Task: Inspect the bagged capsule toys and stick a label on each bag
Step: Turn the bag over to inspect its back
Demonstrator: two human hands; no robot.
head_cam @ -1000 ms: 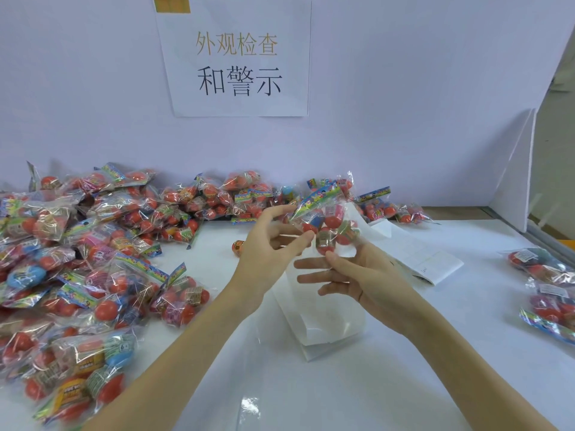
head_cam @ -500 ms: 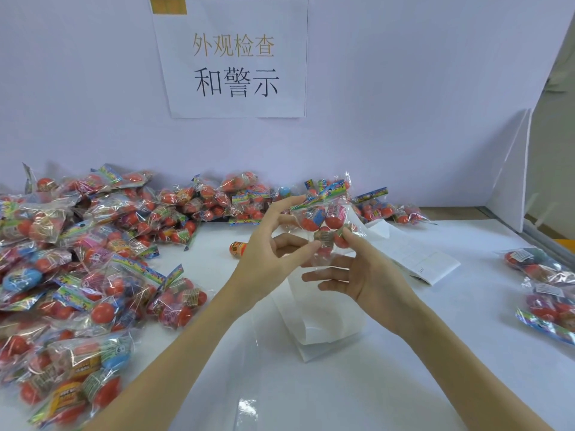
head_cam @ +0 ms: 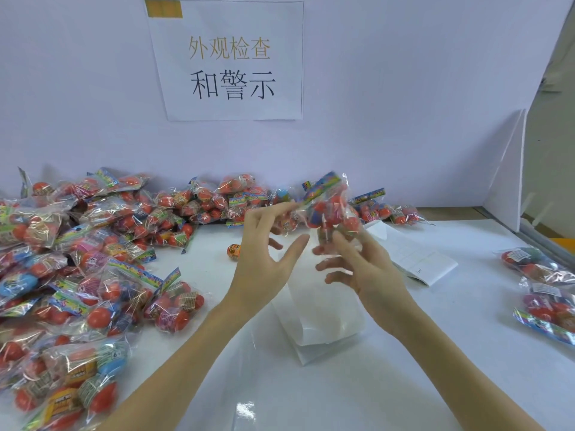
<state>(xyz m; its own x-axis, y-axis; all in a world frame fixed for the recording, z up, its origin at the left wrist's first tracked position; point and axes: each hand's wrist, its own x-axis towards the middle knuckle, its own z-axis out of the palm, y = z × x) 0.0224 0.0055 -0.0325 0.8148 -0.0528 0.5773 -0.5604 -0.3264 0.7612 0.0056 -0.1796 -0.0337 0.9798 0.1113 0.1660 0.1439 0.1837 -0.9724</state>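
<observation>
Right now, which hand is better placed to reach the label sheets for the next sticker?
Right, probably. The right hand is nearer the label sheet lying to its right, but it also holds up the bag; the left hand only touches the bag's edge, fingers spread.

White tabletop (head_cam: 357, 396), glossy, with a glare spot near the front edge. Pale lavender back wall (head_cam: 404, 104) behind it. Paper sign (head_cam: 230, 60) stuck on the wall, gold characters over black ones, a yellow-brown patch in its top left corner. White side panel (head_cam: 510, 188) stood upright at the right end of the tabletop, leaning against the wall. A strip of brown surface (head_cam: 451, 209) showed along the far edge by that panel. Something orange-yellow (head_cam: 564, 244) beyond the right edge, too cut off to tell.
</observation>
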